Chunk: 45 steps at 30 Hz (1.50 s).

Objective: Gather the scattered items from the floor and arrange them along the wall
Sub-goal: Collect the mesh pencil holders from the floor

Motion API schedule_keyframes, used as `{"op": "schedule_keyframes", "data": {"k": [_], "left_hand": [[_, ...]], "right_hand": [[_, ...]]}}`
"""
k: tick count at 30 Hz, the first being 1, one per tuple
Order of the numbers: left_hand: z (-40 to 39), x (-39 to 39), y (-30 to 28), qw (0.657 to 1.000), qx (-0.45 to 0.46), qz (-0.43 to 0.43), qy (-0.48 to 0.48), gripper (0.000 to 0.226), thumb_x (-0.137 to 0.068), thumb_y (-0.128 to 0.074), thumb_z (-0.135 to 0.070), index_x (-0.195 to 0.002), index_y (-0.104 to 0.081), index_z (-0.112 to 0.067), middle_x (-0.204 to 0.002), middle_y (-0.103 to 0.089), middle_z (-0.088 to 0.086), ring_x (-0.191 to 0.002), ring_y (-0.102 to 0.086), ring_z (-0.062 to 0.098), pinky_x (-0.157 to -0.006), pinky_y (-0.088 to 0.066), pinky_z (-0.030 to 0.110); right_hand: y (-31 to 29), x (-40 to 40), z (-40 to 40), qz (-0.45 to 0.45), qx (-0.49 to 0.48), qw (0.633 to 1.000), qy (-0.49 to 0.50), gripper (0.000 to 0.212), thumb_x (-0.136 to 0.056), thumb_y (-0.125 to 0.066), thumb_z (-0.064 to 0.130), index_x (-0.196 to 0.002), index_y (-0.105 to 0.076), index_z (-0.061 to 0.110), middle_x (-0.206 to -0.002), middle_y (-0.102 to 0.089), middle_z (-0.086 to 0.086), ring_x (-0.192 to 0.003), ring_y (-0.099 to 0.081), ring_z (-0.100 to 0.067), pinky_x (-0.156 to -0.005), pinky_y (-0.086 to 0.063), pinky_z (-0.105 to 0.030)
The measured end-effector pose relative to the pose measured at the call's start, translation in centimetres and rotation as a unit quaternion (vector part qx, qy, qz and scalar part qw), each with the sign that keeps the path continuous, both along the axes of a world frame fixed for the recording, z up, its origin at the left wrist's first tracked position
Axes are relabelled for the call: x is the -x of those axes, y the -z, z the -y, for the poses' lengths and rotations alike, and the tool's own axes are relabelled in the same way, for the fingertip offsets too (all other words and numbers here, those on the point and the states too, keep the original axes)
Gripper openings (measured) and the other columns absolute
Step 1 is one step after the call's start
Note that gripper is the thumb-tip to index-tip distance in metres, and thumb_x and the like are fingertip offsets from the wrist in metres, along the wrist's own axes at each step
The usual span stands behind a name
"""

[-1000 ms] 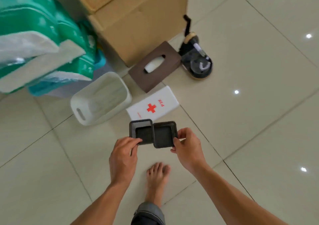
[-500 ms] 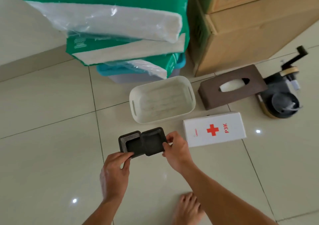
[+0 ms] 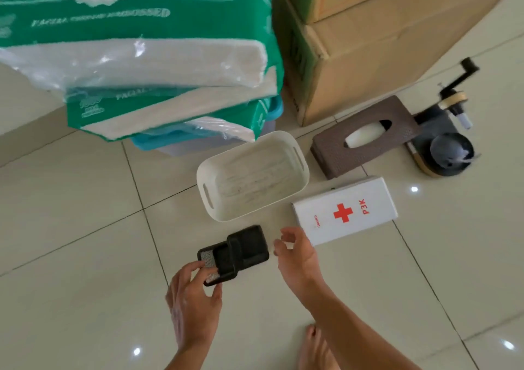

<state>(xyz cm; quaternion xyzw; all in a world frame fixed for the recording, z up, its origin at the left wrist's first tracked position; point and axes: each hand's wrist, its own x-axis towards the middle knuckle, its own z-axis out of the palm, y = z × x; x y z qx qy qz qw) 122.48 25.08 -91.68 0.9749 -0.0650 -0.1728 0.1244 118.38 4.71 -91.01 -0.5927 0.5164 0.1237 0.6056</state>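
Two black square trays overlap low over the tiled floor: the upper one point(image 3: 251, 247) lies partly across the lower one point(image 3: 218, 269). My left hand point(image 3: 192, 298) pinches the lower tray's near corner between fingers and thumb. Just right of the trays, my right hand point(image 3: 296, 253) hovers with loosely curled fingers, touching nothing. Beyond them lie a white plastic basket point(image 3: 209, 199), a white first-aid box with a red cross point(image 3: 344, 211), a brown tissue box point(image 3: 365, 137) and a black hand-crank device point(image 3: 445, 148).
Green tissue packs point(image 3: 141, 57) are stacked on a blue container point(image 3: 158, 142) by the wall at the back left. Cardboard boxes point(image 3: 382, 43) stand behind the tissue box. My bare foot point(image 3: 314, 347) is near the bottom edge. Glossy floor tiles spread left and right.
My right hand has let go of the right tray and pulled back. The two trays, side by side before, now overlap and sit lower, with only my left hand on them.
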Motion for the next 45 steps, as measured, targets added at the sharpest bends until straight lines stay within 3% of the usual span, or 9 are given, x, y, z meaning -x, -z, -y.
{"op": "schedule_keyframes", "data": {"k": [4,8,16,21,26,35,39,42,45], "left_hand": [[2.2,0.9,-2.6,0.996,-0.016,0.012,0.087,0.044,-0.060,-0.090,-0.025,-0.099,-0.072,-0.030,-0.108,-0.052,-0.005,-0.106,-0.054,0.024,-0.095,-0.041,0.045],[6.9,2.2,-4.2,0.969,0.093,0.040,0.223,0.029,-0.069,-0.059,-0.046,-0.088,-0.072,-0.028,-0.096,-0.055,-0.005,-0.092,-0.051,0.018,-0.078,-0.034,0.030],[21.9,9.9,-7.1,0.871,0.191,0.017,0.451,0.027,-0.077,-0.052,-0.041,-0.089,-0.070,-0.024,-0.087,-0.058,-0.009,-0.086,-0.053,0.015,-0.075,-0.036,0.028],[28.5,20.4,-10.9,0.814,0.200,-0.036,0.543,0.014,-0.082,-0.067,-0.026,-0.096,-0.066,-0.027,-0.090,-0.055,-0.014,-0.090,-0.055,0.015,-0.081,-0.044,0.033],[30.7,32.1,-12.6,0.757,0.187,-0.113,0.616,0.020,-0.085,-0.073,-0.022,-0.101,-0.062,-0.030,-0.091,-0.059,-0.015,-0.095,-0.054,0.014,-0.086,-0.047,0.040],[27.4,49.0,-7.3,0.636,-0.014,-0.291,0.715,0.012,-0.094,-0.062,-0.028,-0.105,-0.066,-0.027,-0.108,-0.066,-0.005,-0.102,-0.060,0.010,-0.084,-0.041,0.028],[24.6,53.2,-4.2,0.562,-0.113,-0.293,0.765,0.016,-0.095,-0.059,-0.031,-0.110,-0.064,-0.028,-0.113,-0.063,-0.007,-0.106,-0.059,0.009,-0.087,-0.044,0.027],[22.8,55.6,-2.3,0.541,-0.146,-0.295,0.774,0.015,-0.097,-0.058,-0.030,-0.110,-0.064,-0.027,-0.110,-0.065,-0.008,-0.100,-0.060,0.005,-0.080,-0.046,0.024],[21.4,56.5,-0.4,0.513,-0.178,-0.299,0.784,0.011,-0.097,-0.059,-0.029,-0.106,-0.066,-0.028,-0.107,-0.066,-0.008,-0.094,-0.061,0.003,-0.074,-0.045,0.020]], "right_hand": [[-2.2,6.1,4.0,-0.028,0.053,0.997,0.043,0.026,-0.100,-0.057,0.017,-0.126,-0.056,0.019,-0.123,-0.062,0.001,-0.107,-0.062,-0.020,-0.087,-0.046,-0.027],[-4.0,14.9,8.9,-0.054,0.127,0.982,0.130,0.022,-0.097,-0.061,0.010,-0.119,-0.061,0.013,-0.122,-0.066,-0.005,-0.090,-0.064,-0.018,-0.076,-0.042,-0.027],[-10.0,37.9,13.7,-0.132,0.227,0.899,0.349,0.029,-0.101,-0.053,0.014,-0.131,-0.056,0.013,-0.127,-0.057,-0.002,-0.102,-0.058,-0.018,-0.088,-0.041,-0.030],[-12.7,51.0,7.4,-0.169,0.243,0.826,0.479,0.032,-0.100,-0.053,0.012,-0.132,-0.055,0.011,-0.127,-0.056,-0.002,-0.103,-0.058,-0.018,-0.090,-0.041,-0.030],[-12.8,61.1,-2.8,-0.225,0.217,0.749,0.584,0.027,-0.099,-0.053,0.012,-0.126,-0.058,0.012,-0.125,-0.054,-0.004,-0.101,-0.059,-0.017,-0.088,-0.043,-0.030],[-6.8,72.4,-19.0,-0.337,0.111,0.588,0.727,0.025,-0.097,-0.057,0.013,-0.121,-0.061,0.009,-0.130,-0.051,-0.012,-0.094,-0.056,-0.024,-0.082,-0.043,-0.033],[-3.4,75.2,-22.6,-0.377,0.072,0.532,0.755,0.056,-0.088,-0.074,0.030,-0.135,-0.050,0.010,-0.138,-0.044,-0.013,-0.119,-0.050,-0.035,-0.090,-0.050,-0.047],[-0.9,77.7,-23.6,-0.377,0.065,0.527,0.759,0.097,-0.076,-0.085,0.040,-0.149,-0.032,0.005,-0.150,-0.033,-0.017,-0.134,-0.037,-0.039,-0.100,-0.043,-0.052],[1.7,81.0,-23.4,-0.375,0.071,0.529,0.758,0.114,-0.072,-0.086,0.049,-0.153,-0.021,0.002,-0.156,-0.027,-0.018,-0.141,-0.029,-0.040,-0.106,-0.037,-0.054]]}}
